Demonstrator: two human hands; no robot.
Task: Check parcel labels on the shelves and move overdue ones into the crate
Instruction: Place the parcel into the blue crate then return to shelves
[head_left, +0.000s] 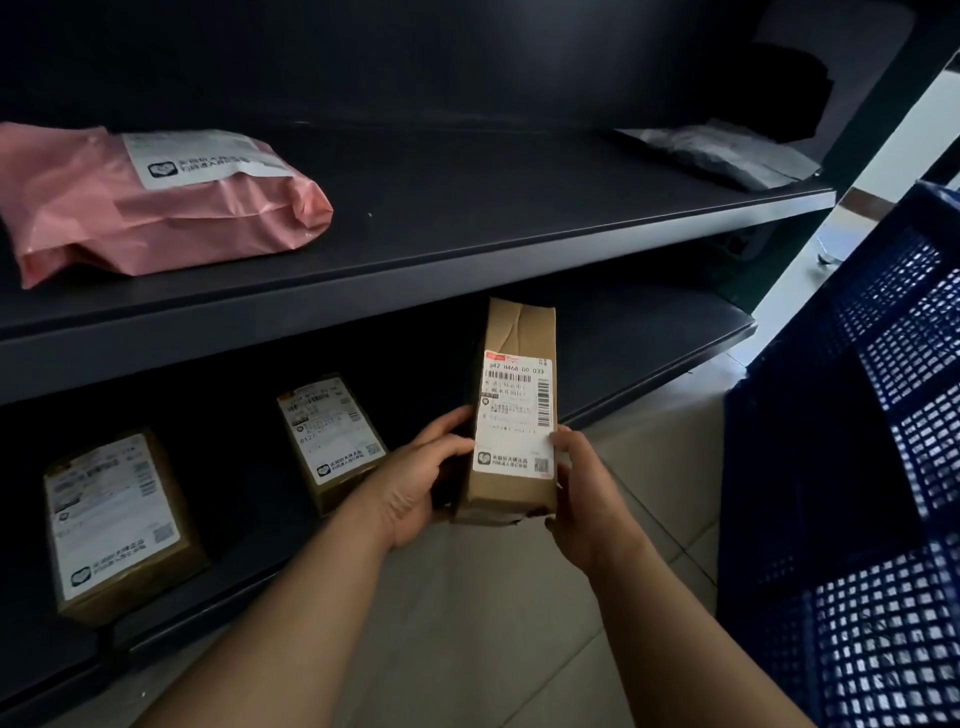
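Head view looks down on a slim, oblong cardboard parcel (514, 405) held upright in the air between both hands. It is in front of the lower shelf (649, 338), above the pale tiled floor (493, 597), and well to the left of the crate (857, 415). The left grip (415, 483) clasps the parcel's left edge near the bottom, with the thumb curled onto the front face. The right grip (587, 499) wraps the lower right edge, its fingertips pinching the corner of the white shipping label (514, 415). That label is a matte rectangle with barcodes and printed text, stuck over the lower front. The brown board above it is creased, and the bottom flap looks torn and ragged.

Two squat cardboard boxes lie on the dark, smooth lower shelf. The nearer box (332, 441) sits just left of the hands and the far-left box (119, 525) lies apart from it, each with a white label facing up. On the upper shelf (467, 218), a flat matte slab, rests a crinkled, glossy pink poly mailer (156, 218) at the left. A wrinkled grey plastic mailer (722, 156) lies at the far right. The crate is dark blue plastic with lattice-perforated walls.
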